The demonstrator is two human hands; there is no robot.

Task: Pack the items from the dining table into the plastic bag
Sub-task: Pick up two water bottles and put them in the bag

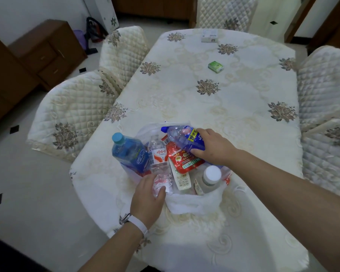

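A white plastic bag (192, 203) lies open on the dining table near its front edge. Inside it are a blue bottle (130, 152), a clear water bottle with a red label (160, 163), a red pouch (183, 158), a white remote control (182, 180) and a white-capped jar (208, 180). My left hand (147, 201) grips the lower end of the clear water bottle. My right hand (214, 148) grips a clear bottle with a blue label (183, 137), which lies tilted over the bag's far side.
A green tissue pack (215, 66) lies further back on the embroidered tablecloth (214, 107), and a small white box (210, 37) sits near the far edge. Quilted chairs (73, 112) stand on both sides. A brown cabinet (45, 54) stands at the left.
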